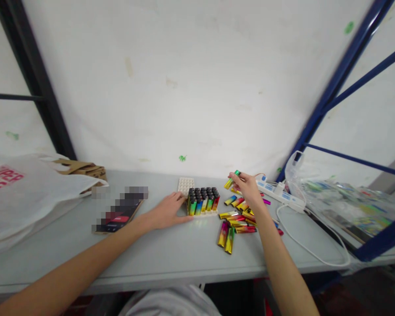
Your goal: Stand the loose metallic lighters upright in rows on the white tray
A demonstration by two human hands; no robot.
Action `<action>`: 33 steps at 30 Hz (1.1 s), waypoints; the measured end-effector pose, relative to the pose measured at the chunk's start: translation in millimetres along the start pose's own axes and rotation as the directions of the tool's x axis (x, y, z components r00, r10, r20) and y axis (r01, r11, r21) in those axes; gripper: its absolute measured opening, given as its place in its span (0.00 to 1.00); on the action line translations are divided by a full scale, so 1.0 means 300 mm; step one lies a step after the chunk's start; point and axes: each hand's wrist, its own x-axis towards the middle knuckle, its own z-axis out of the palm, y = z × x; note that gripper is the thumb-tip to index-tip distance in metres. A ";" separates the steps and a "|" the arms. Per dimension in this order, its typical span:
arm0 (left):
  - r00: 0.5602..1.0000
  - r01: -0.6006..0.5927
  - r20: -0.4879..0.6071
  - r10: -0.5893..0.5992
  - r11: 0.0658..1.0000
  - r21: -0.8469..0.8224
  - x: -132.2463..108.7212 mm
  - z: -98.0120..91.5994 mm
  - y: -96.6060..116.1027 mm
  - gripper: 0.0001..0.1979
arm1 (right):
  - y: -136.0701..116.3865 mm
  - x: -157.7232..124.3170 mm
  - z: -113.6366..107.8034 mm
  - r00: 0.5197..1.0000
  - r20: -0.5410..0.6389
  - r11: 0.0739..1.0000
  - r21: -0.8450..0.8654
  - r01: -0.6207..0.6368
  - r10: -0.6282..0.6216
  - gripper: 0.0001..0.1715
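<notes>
Near the middle of the table, a pale tray holds rows of upright lighters with black tops and shiny, multicoloured bodies. My left hand spans the tray's left end, thumb at the near corner and fingers farther back, steadying it. To the right, my right hand pinches a yellow-green lighter between thumb and fingers, tilted and raised a little. Below that hand lies a loose pile of glossy lighters in yellow, red and green; my forearm hides part of it.
A white studded block lies behind the tray. On the left are a phone, partly blurred out, a white plastic bag and folded cardboard. A power strip with a white cable and plastic-wrapped goods occupy the right.
</notes>
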 end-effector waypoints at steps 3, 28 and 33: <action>1.000 -0.005 0.017 0.005 1.000 0.003 0.000 -0.002 0.002 0.34 | -0.010 -0.014 0.027 0.991 0.136 0.988 0.154 -0.027 0.006 0.29; 1.000 0.016 0.009 -0.015 0.999 -0.039 0.001 -0.007 0.008 0.33 | -0.015 -0.069 0.166 0.918 0.151 0.903 0.178 -0.391 0.367 0.26; 1.000 0.008 -0.008 -0.008 0.999 -0.033 -0.001 -0.005 0.005 0.32 | -0.013 -0.065 0.167 0.917 0.171 0.908 0.161 -0.387 0.360 0.26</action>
